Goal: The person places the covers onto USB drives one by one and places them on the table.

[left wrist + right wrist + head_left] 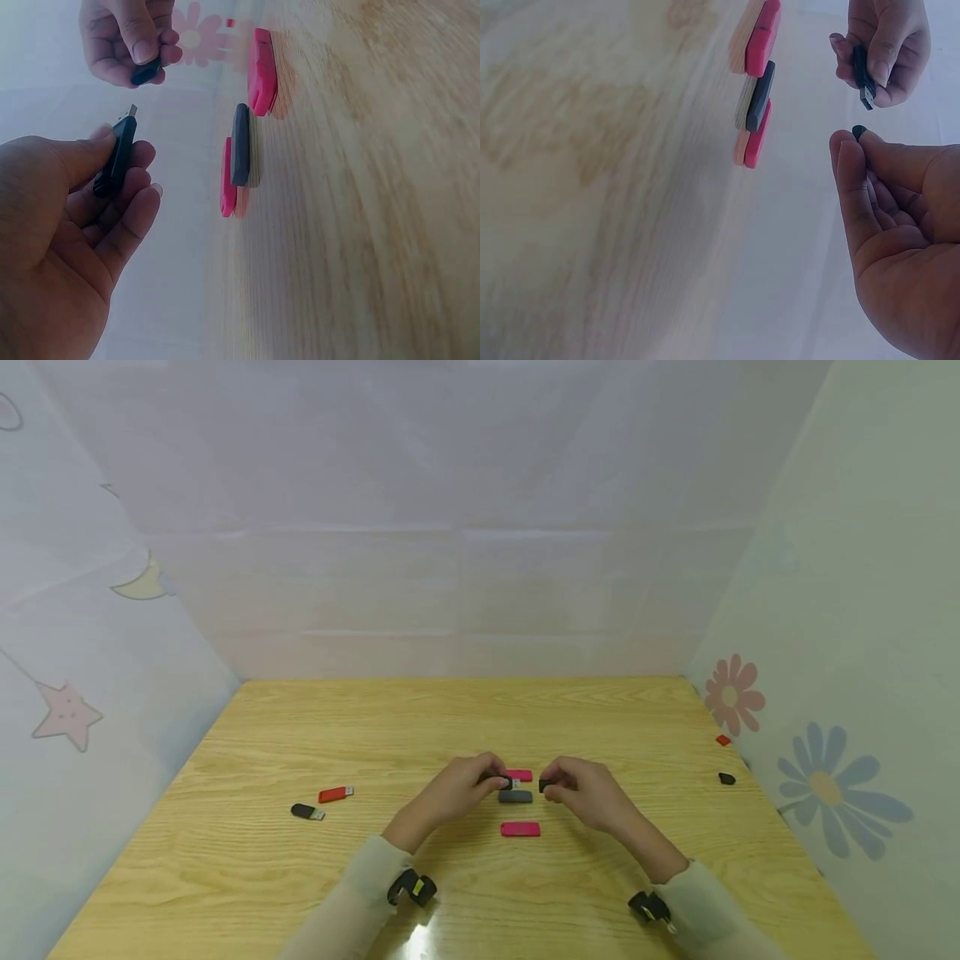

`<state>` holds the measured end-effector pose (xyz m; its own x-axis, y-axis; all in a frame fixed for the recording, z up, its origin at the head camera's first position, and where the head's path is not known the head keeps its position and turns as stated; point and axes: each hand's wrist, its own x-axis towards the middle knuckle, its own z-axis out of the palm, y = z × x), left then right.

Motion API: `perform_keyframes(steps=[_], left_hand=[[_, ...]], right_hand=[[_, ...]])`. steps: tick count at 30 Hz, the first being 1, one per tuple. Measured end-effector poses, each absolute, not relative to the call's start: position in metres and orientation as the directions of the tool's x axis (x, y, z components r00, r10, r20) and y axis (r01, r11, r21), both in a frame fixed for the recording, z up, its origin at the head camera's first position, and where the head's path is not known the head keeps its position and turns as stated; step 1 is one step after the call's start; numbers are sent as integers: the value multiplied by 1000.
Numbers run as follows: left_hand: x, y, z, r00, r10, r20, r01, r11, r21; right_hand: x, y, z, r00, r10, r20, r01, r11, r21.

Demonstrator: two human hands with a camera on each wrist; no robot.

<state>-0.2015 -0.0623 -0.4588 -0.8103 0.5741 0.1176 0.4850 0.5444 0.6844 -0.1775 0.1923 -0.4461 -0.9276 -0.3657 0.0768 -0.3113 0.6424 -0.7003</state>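
My left hand pinches a black USB stick between thumb and fingers, its bare metal plug pointing toward the other hand. A short gap away, my right hand holds a small black cap at its fingertips. In the right wrist view the cap is mostly hidden by the fingers. Both hands are raised over the wooden table. Beneath and between them lie a grey USB stick and a pink one, with another pink stick closer to me.
Toward the table's left lie an uncapped red USB stick and an uncapped black one. By the right edge are a small red cap and a black cap. Patterned sheets hang around the wooden table.
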Motion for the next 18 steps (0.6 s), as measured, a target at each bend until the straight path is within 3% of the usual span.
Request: perform_keyframes(steps=[18], left_hand=[[-201,-57,-461,-793,597,124,493,509,706]], right_hand=[[-179,185,-448,-902,-414,123,-365,575,-732]])
